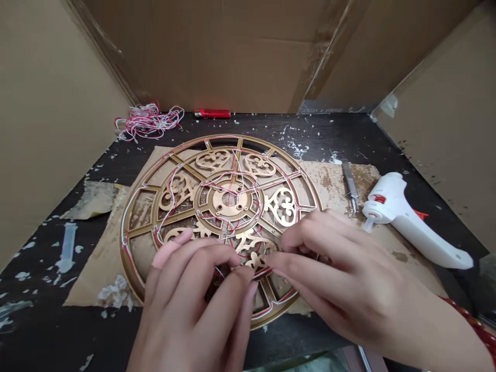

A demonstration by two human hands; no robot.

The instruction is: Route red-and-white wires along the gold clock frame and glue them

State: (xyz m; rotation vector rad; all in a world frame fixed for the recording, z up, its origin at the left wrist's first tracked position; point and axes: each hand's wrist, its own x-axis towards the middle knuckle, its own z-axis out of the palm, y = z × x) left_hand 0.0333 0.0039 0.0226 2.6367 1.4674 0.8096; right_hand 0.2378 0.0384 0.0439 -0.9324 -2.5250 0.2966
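Observation:
A round gold-coloured openwork frame [170,247] lies flat, with scroll ornaments between its spokes. Thin red and white wires [257,205] run along its rings and spokes. Over the near part of the frame, my left hand [197,305] has its thumb and forefinger pinched together at the wire of the inner ring. Just to the right, my right hand [337,279] pinches the same red and white wire beside a scroll ornament [256,260]. The fingers hide most of what lies between their tips.
A cardboard sheet [96,258] lies under the frame. At the right are a white glue gun [414,222] and a metal tweezer-like tool [350,186]. Tangled wire [149,121] and a red lighter [212,113] lie at the back. Cardboard walls [217,57] enclose the dark table [127,161].

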